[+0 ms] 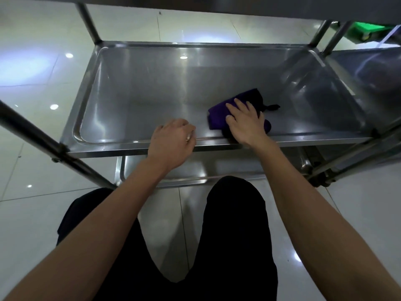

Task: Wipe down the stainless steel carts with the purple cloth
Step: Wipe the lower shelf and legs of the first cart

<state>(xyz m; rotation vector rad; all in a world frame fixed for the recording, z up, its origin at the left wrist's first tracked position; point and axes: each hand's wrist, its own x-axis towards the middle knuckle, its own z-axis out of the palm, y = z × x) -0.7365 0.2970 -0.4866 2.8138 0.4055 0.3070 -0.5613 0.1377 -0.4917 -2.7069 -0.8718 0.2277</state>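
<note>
The right hand (245, 122) presses the cloth (219, 118) flat with straight fingers near the front right of the cart's middle shelf (152, 90), while the left hand (173, 137) curls its fingers over the front rim, likely to steady the cart.

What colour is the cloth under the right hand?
Dark purple cloth, pressed flat by the right hand; head view shows it.
</note>
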